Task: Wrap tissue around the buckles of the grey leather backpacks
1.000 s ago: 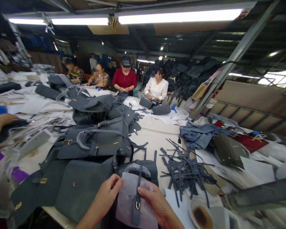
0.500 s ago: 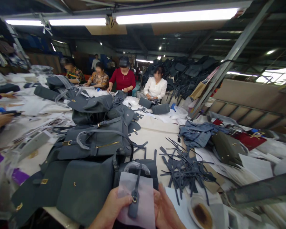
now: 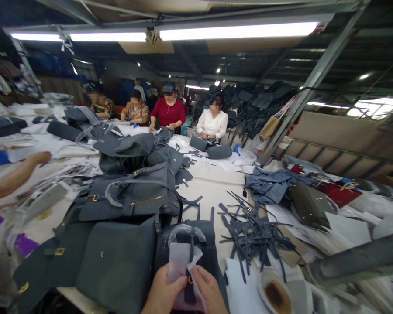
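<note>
My left hand (image 3: 166,288) pinches the left side of a thin whitish wrapping sheet (image 3: 177,261), its thumb beside a dark leather strap tag (image 3: 190,295) with a small metal ring. The right fingers of my right hand (image 3: 208,288) grip the sheet's other side, which is folded inward over the tag. Directly behind both hands lies a dark grey-green leather bag (image 3: 208,235), its handle (image 3: 180,232) wrapped in clear plastic. Part of the tag is hidden under the sheet.
Dark bags (image 3: 118,257) are piled to the left. Loose leather straps (image 3: 249,231) lie in a heap at right, near a bowl of brown stuff (image 3: 276,296). A co-worker's arm (image 3: 21,174) reaches in from the left; several people sit across the table.
My right hand has moved left and folded the sheet's right side over the strap tag. The sheet was spread flat before. At left, the co-worker's arm has reached further in.
</note>
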The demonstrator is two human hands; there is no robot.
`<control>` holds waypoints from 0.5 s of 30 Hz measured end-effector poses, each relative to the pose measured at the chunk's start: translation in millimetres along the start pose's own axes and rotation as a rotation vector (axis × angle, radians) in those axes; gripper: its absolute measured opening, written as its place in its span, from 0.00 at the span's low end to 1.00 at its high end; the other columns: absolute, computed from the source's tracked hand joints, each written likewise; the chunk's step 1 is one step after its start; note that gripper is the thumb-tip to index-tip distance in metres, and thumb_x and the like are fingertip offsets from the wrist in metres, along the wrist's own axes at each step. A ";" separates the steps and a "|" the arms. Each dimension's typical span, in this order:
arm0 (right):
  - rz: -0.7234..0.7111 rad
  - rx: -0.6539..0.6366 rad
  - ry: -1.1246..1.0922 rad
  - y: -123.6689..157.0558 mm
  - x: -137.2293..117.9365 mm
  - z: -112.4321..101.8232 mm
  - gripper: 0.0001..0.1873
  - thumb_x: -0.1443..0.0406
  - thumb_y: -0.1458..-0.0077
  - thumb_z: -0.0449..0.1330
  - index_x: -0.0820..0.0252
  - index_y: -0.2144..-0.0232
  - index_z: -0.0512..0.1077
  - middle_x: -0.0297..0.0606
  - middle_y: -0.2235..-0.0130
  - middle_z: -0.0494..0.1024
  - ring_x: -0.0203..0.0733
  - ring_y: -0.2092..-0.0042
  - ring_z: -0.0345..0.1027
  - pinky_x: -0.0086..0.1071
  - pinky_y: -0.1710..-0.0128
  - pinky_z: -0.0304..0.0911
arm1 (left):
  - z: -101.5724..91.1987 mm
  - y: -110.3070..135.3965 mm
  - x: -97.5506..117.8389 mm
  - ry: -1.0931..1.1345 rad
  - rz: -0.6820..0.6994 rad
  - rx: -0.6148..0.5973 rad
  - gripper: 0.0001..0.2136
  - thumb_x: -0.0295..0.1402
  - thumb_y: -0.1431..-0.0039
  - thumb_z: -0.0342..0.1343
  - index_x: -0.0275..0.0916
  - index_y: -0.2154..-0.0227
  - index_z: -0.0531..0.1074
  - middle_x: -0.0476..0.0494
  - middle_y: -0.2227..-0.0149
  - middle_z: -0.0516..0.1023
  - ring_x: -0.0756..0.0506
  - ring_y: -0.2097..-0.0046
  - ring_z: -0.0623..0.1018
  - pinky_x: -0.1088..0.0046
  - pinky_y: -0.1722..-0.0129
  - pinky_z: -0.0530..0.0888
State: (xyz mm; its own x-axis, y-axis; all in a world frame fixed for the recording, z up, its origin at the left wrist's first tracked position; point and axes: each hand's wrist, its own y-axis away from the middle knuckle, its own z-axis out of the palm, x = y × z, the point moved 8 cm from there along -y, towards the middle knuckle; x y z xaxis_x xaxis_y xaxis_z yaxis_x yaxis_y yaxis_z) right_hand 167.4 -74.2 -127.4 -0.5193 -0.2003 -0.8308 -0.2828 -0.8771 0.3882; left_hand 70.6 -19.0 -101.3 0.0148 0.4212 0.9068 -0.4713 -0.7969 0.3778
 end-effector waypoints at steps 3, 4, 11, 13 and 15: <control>-0.076 0.076 0.136 2.4 -11.1 -7.0 0.26 0.42 0.60 0.65 0.61 0.77 0.72 0.30 0.79 0.70 0.36 0.75 0.63 0.27 0.76 0.60 | 0.5 -0.3 14.1 -0.026 -0.009 -0.108 0.18 0.45 0.56 0.63 0.34 0.69 0.76 0.50 0.77 0.75 0.47 0.72 0.72 0.74 0.72 0.67; -0.109 0.102 0.199 4.1 -17.0 -9.5 0.26 0.42 0.58 0.63 0.61 0.77 0.72 0.30 0.78 0.70 0.36 0.74 0.63 0.27 0.74 0.60 | 0.2 -1.5 20.1 -0.029 -0.011 -0.127 0.19 0.48 0.53 0.60 0.35 0.67 0.76 0.50 0.77 0.75 0.48 0.73 0.71 0.74 0.73 0.65; -0.174 0.116 0.363 9.5 -24.7 -12.4 0.25 0.43 0.53 0.60 0.59 0.74 0.72 0.31 0.76 0.73 0.39 0.70 0.65 0.28 0.69 0.62 | 18.0 -29.8 39.9 -0.147 0.009 -0.096 0.10 0.33 0.64 0.66 0.36 0.78 0.72 0.51 0.80 0.70 0.49 0.74 0.68 0.73 0.73 0.62; -0.125 0.007 0.210 9.2 -7.8 -10.4 0.25 0.44 0.56 0.64 0.59 0.70 0.73 0.30 0.76 0.73 0.36 0.75 0.65 0.28 0.73 0.62 | 21.1 -36.3 36.3 -0.094 -0.017 -0.072 0.10 0.36 0.60 0.62 0.38 0.82 0.67 0.53 0.83 0.66 0.51 0.78 0.64 0.73 0.75 0.59; -0.021 -0.119 0.063 12.5 13.7 -10.6 0.27 0.46 0.59 0.67 0.59 0.64 0.73 0.30 0.76 0.75 0.33 0.80 0.64 0.26 0.78 0.59 | 22.5 -37.7 33.2 -0.045 -0.047 -0.091 0.10 0.39 0.57 0.60 0.39 0.81 0.67 0.53 0.83 0.65 0.51 0.79 0.63 0.73 0.76 0.59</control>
State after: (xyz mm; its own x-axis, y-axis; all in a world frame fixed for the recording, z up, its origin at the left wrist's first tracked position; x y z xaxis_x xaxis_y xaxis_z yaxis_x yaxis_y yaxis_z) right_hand 165.3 -92.6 -138.1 -0.4618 -0.2050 -0.8630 -0.1939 -0.9261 0.3237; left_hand 108.7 15.2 -81.2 0.0774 0.4356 0.8968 -0.5470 -0.7335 0.4035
